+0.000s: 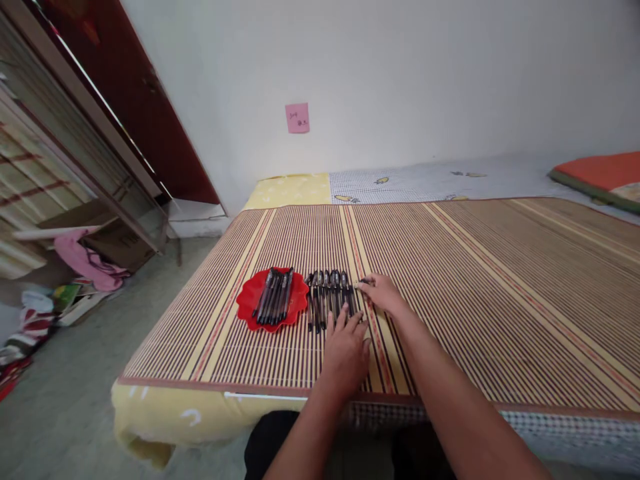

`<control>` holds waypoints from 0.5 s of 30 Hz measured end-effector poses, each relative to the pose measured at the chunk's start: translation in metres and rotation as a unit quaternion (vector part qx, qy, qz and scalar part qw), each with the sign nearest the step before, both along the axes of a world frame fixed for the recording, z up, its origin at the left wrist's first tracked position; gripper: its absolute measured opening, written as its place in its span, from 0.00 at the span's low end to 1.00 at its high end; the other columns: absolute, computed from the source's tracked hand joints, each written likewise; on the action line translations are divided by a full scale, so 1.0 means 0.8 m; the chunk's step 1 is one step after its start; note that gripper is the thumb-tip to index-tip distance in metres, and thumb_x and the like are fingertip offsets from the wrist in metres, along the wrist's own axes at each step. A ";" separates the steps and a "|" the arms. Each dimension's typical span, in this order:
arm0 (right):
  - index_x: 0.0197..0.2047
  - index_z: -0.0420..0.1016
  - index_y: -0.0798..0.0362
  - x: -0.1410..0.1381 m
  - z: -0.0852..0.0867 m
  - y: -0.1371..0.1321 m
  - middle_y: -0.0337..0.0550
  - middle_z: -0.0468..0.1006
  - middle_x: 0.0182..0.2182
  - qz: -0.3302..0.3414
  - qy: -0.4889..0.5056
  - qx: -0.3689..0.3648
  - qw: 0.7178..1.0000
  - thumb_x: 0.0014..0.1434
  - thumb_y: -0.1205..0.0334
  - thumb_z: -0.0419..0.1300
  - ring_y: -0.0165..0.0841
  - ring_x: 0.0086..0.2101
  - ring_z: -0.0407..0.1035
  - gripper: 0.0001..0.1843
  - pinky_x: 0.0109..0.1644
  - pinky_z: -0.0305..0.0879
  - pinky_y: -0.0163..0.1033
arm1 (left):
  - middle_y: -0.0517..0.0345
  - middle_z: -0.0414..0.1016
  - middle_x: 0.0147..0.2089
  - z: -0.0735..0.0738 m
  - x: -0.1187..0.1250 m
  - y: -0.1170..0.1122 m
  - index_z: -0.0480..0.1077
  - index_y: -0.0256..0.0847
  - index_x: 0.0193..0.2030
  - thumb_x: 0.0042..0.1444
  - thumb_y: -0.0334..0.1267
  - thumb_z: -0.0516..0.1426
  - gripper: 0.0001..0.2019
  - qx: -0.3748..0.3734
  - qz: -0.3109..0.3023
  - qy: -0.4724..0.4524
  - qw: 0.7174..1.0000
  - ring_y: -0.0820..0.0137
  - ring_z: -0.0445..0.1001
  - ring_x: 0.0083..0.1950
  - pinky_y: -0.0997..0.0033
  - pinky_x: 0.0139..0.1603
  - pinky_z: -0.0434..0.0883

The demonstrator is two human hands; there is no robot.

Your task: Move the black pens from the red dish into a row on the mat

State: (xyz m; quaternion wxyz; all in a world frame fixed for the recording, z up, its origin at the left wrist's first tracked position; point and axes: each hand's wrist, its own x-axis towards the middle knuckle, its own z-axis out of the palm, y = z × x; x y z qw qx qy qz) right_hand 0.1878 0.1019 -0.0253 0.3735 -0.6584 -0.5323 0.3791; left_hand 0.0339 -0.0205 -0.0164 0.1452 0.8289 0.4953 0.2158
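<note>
Several dark pens lie side by side on the striped mat, with a row of dark pen caps at their far ends. Whether those caps are on or just apart from the pens is hard to make out. My left hand rests palm down with fingers spread over the near ends of the rightmost pens. At the right end of the row, my right hand pinches a small dark piece that looks like a pen cap. Left of the row, a red scalloped plate bears more pens.
The striped mat covers most of the bed. A folded orange item lies at the far right. On the white wall is a pink note. Clothes and a cardboard box are on the left.
</note>
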 end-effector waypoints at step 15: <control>0.29 0.80 0.54 -0.027 0.028 0.058 0.48 0.81 0.30 -0.008 -0.232 0.025 0.972 0.56 0.60 0.62 0.37 0.31 0.74 0.08 0.32 0.57 0.37 | 0.56 0.69 0.67 -0.011 0.001 0.001 0.69 0.43 0.60 0.61 0.34 0.55 0.20 -0.003 0.006 -0.026 1.000 0.53 0.50 0.75 0.36 0.74 0.48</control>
